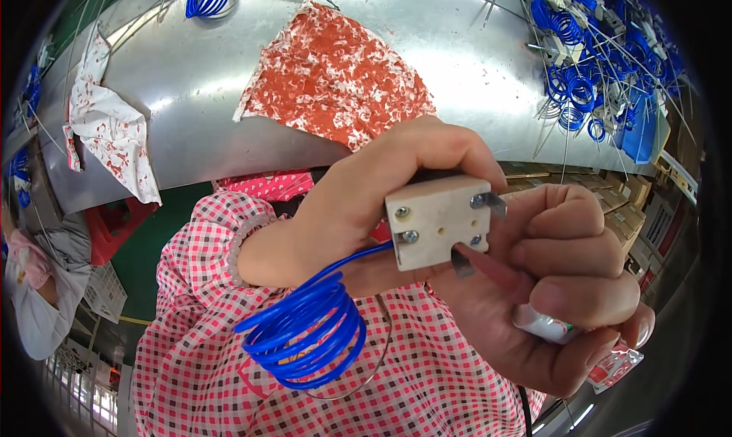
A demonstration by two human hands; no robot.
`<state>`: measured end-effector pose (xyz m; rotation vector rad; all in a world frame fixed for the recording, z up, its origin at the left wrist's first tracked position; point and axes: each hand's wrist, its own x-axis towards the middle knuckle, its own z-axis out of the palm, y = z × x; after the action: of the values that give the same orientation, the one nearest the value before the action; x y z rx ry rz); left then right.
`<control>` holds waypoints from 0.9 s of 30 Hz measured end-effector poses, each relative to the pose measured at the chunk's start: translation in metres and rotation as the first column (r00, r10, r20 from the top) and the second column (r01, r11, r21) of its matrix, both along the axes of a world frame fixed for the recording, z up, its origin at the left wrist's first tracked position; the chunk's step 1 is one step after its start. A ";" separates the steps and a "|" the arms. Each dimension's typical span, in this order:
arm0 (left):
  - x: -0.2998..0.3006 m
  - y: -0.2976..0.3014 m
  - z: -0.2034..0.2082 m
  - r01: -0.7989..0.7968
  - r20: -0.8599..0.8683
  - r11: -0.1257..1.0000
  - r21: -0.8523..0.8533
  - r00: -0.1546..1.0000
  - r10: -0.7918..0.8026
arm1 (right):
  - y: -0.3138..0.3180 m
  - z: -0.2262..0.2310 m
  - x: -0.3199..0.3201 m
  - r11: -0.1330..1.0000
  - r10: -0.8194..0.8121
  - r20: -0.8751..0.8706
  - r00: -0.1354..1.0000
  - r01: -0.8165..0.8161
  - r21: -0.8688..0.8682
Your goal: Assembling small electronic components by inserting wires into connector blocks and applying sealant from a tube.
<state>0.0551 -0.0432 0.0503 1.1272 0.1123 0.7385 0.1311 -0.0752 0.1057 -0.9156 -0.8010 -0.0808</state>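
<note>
My left hand [374, 162] is closed around a capillary thermostat. Its white block [438, 220] has screws and bent metal tabs, and that face is turned up toward me. From the block's left side runs a blue coiled tube [309, 334], which hangs below my left wrist. My right hand [568, 292] is curled round a small white tube [543, 324], mostly hidden by the fingers. A long reddish tip [496, 273] sticks out from this fist toward the block's lower edge, close to a metal tab. I cannot tell whether the tip touches it.
Beyond my hands a red-and-white patterned cloth [335, 75] lies on the metal table [191, 151]. A heap of blue coiled thermostats [579, 78] fills the far right. A whitish cloth [110, 120] hangs at the left edge, and another person's sleeve [34, 315] shows beyond.
</note>
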 end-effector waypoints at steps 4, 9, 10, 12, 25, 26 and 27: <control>0.001 -0.007 0.003 -0.002 0.014 0.987 -0.160 1.000 0.004 | -0.003 -0.002 0.003 1.000 0.024 0.036 0.999 -0.024 -0.006; -0.001 -0.004 0.007 0.060 0.009 0.978 -0.198 0.998 -0.060 | -0.002 -0.002 0.004 0.999 0.042 0.053 0.998 -0.043 0.022; -0.001 -0.005 0.006 0.070 0.029 0.972 -0.223 0.997 -0.066 | -0.002 -0.002 0.004 0.999 0.044 0.057 0.997 -0.045 0.024; -0.001 -0.007 0.004 0.057 0.027 0.978 -0.198 0.998 -0.052 | -0.002 -0.001 0.004 0.998 0.055 0.049 0.997 -0.057 0.034; -0.004 -0.008 0.007 0.062 -0.008 0.966 -0.252 0.998 -0.067 | -0.008 -0.001 0.008 0.997 0.074 0.083 0.994 -0.075 0.007; -0.004 -0.008 0.007 0.061 -0.008 0.966 -0.252 0.998 -0.065 | -0.009 -0.001 0.008 0.997 0.074 0.082 0.994 -0.075 0.010; -0.004 -0.007 0.007 0.063 -0.011 0.970 -0.235 0.998 -0.067 | -0.009 -0.001 0.008 0.997 0.072 0.082 0.994 -0.073 0.012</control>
<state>0.0509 -0.0507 0.0568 0.9081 0.1729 0.6382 0.1395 -0.0842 0.1047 -0.8732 -0.9077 -0.0610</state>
